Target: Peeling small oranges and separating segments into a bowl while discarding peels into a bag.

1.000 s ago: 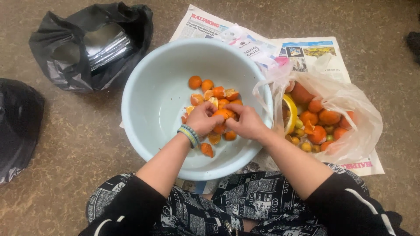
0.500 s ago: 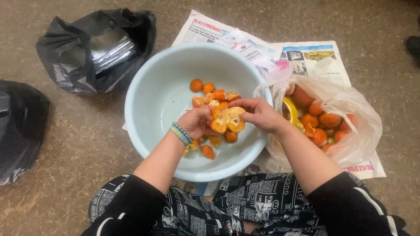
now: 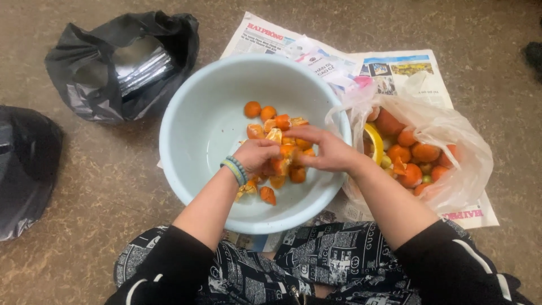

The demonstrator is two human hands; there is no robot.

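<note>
A pale blue plastic basin (image 3: 192,121) sits on the floor in front of my knees, holding several peeled orange fruit pieces (image 3: 265,116). My left hand (image 3: 257,155), with a green and blue wristband, is closed on an orange fruit piece (image 3: 280,165) over the pile. My right hand (image 3: 324,149) reaches in from the right, its fingers apart and touching the same fruit piece. A clear plastic bag of whole orange fruits (image 3: 420,152) lies right of the basin.
Newspaper sheets (image 3: 406,70) lie under the bag and behind the basin. An open black plastic bag (image 3: 121,65) sits at the back left, another black bag (image 3: 25,169) at the far left. The floor is brown speckled stone.
Both hands have shifted a little right and forward over the fruit pile. My right hand's fingers have spread out more.
</note>
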